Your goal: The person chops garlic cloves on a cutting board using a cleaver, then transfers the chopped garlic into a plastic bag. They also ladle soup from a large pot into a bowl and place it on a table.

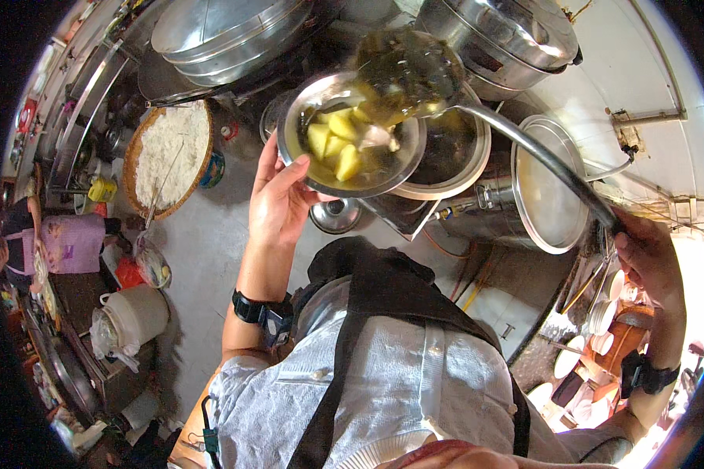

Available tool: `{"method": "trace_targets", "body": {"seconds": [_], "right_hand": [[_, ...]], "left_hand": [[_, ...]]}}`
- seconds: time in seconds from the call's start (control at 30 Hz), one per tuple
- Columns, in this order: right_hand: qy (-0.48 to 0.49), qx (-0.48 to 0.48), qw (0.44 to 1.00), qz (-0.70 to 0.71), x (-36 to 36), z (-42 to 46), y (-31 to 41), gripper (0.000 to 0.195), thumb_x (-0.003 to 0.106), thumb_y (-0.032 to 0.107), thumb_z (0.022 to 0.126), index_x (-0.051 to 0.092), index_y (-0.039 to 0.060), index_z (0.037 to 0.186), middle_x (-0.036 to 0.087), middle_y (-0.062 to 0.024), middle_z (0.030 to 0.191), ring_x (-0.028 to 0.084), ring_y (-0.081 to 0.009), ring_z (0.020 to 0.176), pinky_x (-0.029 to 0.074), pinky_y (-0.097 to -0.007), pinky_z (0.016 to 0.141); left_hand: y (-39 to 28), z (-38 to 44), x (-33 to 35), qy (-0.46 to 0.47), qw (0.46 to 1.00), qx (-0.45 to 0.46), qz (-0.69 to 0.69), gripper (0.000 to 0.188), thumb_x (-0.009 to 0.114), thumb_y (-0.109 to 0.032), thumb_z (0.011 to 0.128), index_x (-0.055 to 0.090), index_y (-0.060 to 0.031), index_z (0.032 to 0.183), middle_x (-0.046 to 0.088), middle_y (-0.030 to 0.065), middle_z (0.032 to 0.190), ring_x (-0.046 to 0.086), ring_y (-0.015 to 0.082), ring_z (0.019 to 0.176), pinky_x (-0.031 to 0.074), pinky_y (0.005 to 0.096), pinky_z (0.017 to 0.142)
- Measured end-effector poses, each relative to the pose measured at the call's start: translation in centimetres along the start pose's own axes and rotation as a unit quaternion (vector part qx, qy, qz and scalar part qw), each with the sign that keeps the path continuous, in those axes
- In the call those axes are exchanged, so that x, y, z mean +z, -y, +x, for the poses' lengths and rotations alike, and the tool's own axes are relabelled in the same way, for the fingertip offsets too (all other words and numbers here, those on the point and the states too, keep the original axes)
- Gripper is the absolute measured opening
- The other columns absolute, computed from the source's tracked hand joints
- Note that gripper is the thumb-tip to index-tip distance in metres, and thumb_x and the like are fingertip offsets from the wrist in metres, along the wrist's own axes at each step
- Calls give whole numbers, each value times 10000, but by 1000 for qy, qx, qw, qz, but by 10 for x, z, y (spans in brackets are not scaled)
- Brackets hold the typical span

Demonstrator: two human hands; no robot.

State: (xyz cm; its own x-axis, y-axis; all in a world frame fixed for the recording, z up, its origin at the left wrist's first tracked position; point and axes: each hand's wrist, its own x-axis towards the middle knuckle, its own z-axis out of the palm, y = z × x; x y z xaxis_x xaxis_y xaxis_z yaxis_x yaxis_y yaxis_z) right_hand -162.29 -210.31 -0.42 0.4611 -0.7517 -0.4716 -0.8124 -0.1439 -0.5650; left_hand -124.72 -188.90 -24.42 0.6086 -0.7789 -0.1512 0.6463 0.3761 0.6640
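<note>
My left hand point(278, 202) holds a stainless steel bowl point(413, 155) by its near left rim, with the thumb over the edge. In it lie yellow chunks that look like potato point(337, 140) and a pale piece, perhaps meat point(377, 138), in broth. My right hand point(645, 252) grips the dark end of a long-handled ladle point(540, 146). The ladle's head, over the bowl's far right rim, is full of dark green leafy food point(408, 67), possibly kelp, with liquid. Partly hidden beneath the bowl and ladle is a light-rimmed pot point(483, 158) with dark contents.
On the right stands a tall metal stockpot point(516, 193). Large steel pots point(234, 53) point(504, 47) rise at the back. A wicker basket point(130, 158) of white rice stands left. Below it are a white bucket point(144, 313) and another person point(64, 243). A metal lid point(335, 217) lies low ahead.
</note>
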Motion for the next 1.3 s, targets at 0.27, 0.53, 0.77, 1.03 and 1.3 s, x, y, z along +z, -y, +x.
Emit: {"method": "trace_targets", "body": {"seconds": [0.27, 0.53, 0.77, 1.03, 1.3], "right_hand": [[-96, -114, 980, -128, 47, -10, -1, 431, 637, 31, 908, 626, 45, 1338, 654, -34, 877, 543, -96, 797, 464, -250, 750], [-172, -173, 952, -185, 61, -11, -7, 441, 647, -5, 884, 634, 30, 1324, 718, -140, 1063, 637, -168, 898, 512, -309, 836], [-204, -208, 935, -201, 64, -11, -10, 432, 648, 11, 894, 631, 23, 1326, 723, -159, 1117, 674, -203, 934, 526, -333, 849], [-238, -253, 905, -244, 64, 1, -17, 408, 648, 124, 939, 626, 46, 1340, 727, -138, 1044, 652, -169, 876, 518, -324, 800], [-120, -100, 982, -108, 53, 5, -23, 405, 662, 129, 933, 632, 54, 1331, 699, -104, 929, 597, -154, 811, 499, -311, 756]], "left_hand": [[-6, -6, 14, -4, 999, -20, 44, 613, 501, 7, 965, 269, -44, 1529, 579, 208, 1328, 693, 354, 1047, 671, 478, 685], [-18, -10, 24, -27, 998, -3, 48, 578, 553, -3, 952, 374, -56, 1499, 652, 131, 1184, 719, 265, 936, 662, 470, 636], [-24, -9, 23, -4, 999, 8, 51, 573, 549, 6, 950, 386, -60, 1495, 652, 110, 1164, 715, 237, 931, 668, 451, 634], [-23, -3, 21, -2, 999, -7, 35, 567, 523, 26, 946, 390, -51, 1491, 650, 118, 1210, 709, 256, 988, 666, 484, 661], [-21, -8, 13, -12, 1000, 5, 10, 577, 516, 28, 950, 368, -45, 1503, 618, 133, 1288, 686, 287, 1055, 659, 492, 708]]}}
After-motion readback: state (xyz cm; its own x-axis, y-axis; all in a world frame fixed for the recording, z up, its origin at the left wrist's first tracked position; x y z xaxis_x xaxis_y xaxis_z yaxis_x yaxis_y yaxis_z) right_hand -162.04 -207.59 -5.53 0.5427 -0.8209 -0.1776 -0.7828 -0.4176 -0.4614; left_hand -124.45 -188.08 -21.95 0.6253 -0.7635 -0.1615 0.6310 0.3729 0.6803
